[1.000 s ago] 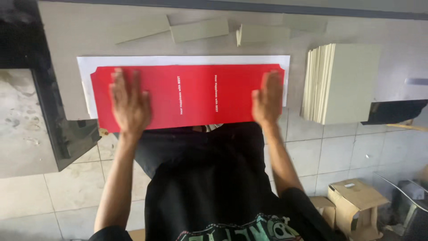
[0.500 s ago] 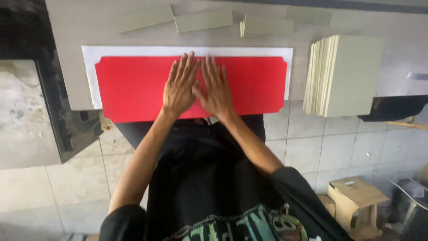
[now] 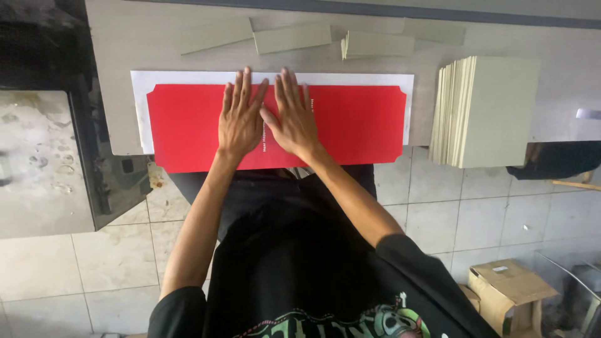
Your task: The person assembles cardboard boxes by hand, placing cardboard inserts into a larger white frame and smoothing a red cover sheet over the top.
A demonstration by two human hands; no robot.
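A: Two hands lie flat on the red sheet [image 3: 188, 128]. Report positions, left to right.

B: Left hand [image 3: 238, 119]: fingers spread wide, palm down, gripping nothing, just left of the sheet's centre. Right hand [image 3: 292, 117]: the same, open and pressing, thumb touching the left hand's. The red sheet lies lengthwise on a white backing sheet [image 3: 139, 106], its near edge overhanging the bench [image 3: 113, 37].

A: Progress?

B: Judged from the layout, the sheet is placed and appears flat; pressing is at the centre. The grey board strips [image 3: 292, 38] beyond it lie apart, not yet on the sheet. The stack of grey boards [image 3: 494, 109] stands untouched at the right bench edge.

A: Surface and room?

B: Pale grey bench top. Dark worn stand [image 3: 94, 163] at left. Floor of light square tiles [image 3: 438, 213]; small cardboard box [image 3: 510, 291] on it at lower right.
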